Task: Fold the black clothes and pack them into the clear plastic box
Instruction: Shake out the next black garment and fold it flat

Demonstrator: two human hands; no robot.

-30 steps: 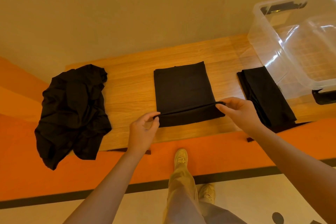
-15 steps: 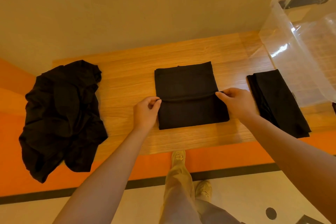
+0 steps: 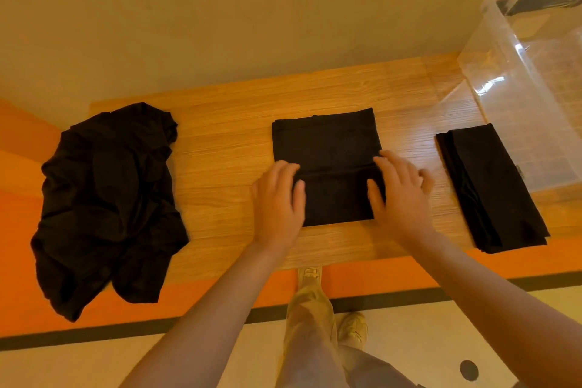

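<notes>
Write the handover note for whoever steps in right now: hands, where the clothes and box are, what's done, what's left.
Left hand: open, flat on the left edge of the middle garment.
Right hand: open, flat on its right edge. Neither hand grips.
Middle garment: on the table, lower part folded up over the upper part.
Folded garment: on the table at the right, beside the box, not in it.
Crumpled pile: at the table's left end, hanging over the edge, unfolded.
Box: no clothes visible inside.
Left: finish the middle fold, fold the pile, pack all three.
</notes>
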